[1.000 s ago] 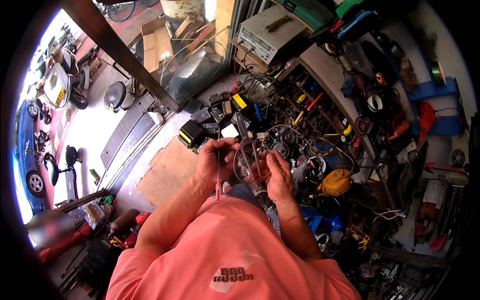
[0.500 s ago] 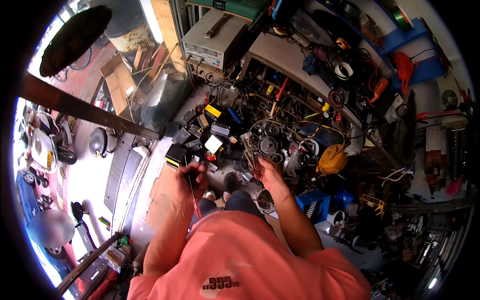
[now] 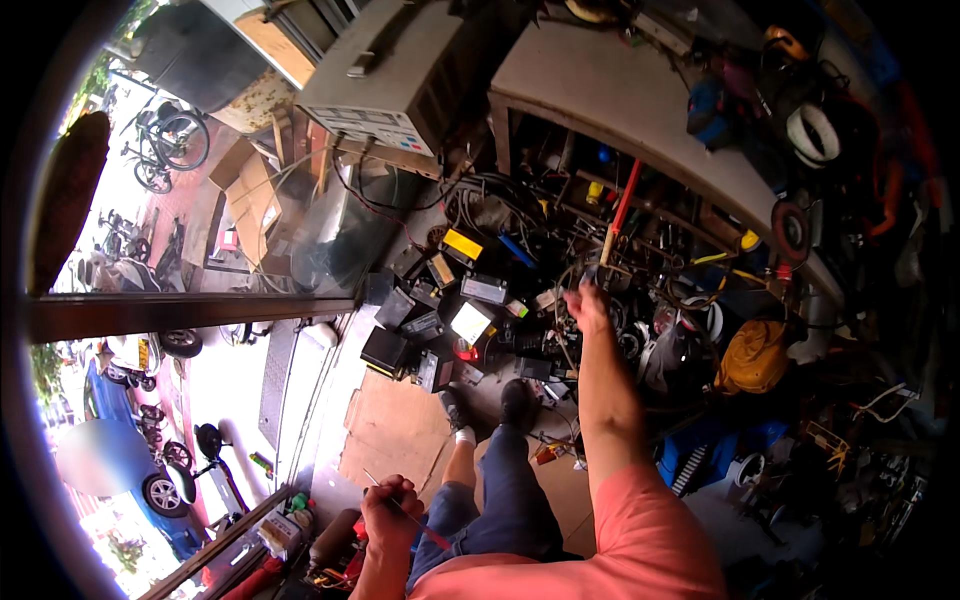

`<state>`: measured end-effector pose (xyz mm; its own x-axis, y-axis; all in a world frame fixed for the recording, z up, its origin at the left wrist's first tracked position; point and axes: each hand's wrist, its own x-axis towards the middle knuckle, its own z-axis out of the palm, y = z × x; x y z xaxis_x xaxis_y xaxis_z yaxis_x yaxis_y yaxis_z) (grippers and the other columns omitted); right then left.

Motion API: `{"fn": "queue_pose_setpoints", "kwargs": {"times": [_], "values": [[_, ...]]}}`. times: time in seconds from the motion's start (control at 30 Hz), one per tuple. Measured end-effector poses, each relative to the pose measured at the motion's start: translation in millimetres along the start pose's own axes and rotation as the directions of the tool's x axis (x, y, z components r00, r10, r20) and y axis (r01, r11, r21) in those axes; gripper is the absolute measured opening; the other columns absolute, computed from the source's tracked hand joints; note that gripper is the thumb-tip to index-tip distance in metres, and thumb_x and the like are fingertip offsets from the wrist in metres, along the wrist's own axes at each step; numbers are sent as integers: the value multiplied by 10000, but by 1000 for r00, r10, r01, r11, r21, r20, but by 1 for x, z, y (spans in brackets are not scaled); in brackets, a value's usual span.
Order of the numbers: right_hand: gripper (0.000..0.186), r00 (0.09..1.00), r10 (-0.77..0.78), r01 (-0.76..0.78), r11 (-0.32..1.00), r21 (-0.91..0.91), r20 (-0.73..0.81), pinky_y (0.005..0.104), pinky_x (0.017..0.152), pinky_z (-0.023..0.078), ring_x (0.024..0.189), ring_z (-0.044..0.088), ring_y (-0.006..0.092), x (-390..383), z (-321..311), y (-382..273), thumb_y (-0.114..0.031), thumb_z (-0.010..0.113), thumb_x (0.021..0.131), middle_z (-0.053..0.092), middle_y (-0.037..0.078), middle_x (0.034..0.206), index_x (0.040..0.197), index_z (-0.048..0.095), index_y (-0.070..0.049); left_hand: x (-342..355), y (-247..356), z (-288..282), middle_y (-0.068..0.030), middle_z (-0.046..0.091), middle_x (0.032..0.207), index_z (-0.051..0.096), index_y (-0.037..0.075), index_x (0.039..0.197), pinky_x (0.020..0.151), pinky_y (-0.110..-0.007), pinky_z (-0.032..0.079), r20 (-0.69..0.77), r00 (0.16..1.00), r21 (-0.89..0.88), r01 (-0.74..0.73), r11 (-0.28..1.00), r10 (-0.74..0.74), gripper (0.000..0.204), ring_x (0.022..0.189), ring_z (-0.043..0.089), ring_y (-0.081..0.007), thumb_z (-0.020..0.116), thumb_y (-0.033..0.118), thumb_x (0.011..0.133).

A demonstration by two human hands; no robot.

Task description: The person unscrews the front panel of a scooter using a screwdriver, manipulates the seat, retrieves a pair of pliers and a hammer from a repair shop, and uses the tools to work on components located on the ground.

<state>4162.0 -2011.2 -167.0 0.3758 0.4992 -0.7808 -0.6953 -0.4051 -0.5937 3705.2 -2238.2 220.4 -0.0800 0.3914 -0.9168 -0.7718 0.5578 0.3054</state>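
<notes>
My left hand (image 3: 390,507) is low at the front, closed on a screwdriver with a red handle (image 3: 432,534) and a thin metal shaft that points forward-left. My right arm is stretched out over a dense heap of cables, tools and metal parts (image 3: 625,265). My right hand (image 3: 590,302) is at that heap, below a red-and-yellow handle (image 3: 625,200), its fingers curled; what is in them blends into the clutter.
Black battery-like boxes (image 3: 405,320) lie before my feet (image 3: 515,400), beside flattened cardboard (image 3: 390,430). A grey instrument (image 3: 380,75) stands behind, left of a cluttered bench (image 3: 630,90). A dark beam (image 3: 190,316) crosses the doorway; scooters and a car are outside.
My hands were together around a looped metal part. My right hand has since reached forward to the heap, while my left has dropped lower with the screwdriver. The view has turned.
</notes>
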Motion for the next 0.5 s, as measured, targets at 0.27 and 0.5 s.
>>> {"fn": "queue_pose_setpoints", "kwargs": {"times": [0.27, 0.5], "values": [[331, 978, 160, -87, 896, -436, 134, 263, 462, 458, 643, 665, 143, -124, 39, -24, -427, 632, 994, 734, 59, 865, 1055, 638, -102, 13, -30, 51, -116, 670, 825, 676, 51, 912, 485, -327, 412, 88, 994, 32, -64, 997, 61, 189, 537, 490, -196, 575, 205, 869], [424, 429, 618, -346, 786, -512, 659, 271, 674, 550, 803, 721, 168, -415, 36, -42, -447, 552, 1039, 759, 91, 992, 1157, 675, -58, 16, -33, 123, -66, 669, 763, 668, 13, 1014, 480, -248, 373, 623, 587, 572, -793, 210, 517, 267, 513, 476, -106, 501, 219, 984]]}}
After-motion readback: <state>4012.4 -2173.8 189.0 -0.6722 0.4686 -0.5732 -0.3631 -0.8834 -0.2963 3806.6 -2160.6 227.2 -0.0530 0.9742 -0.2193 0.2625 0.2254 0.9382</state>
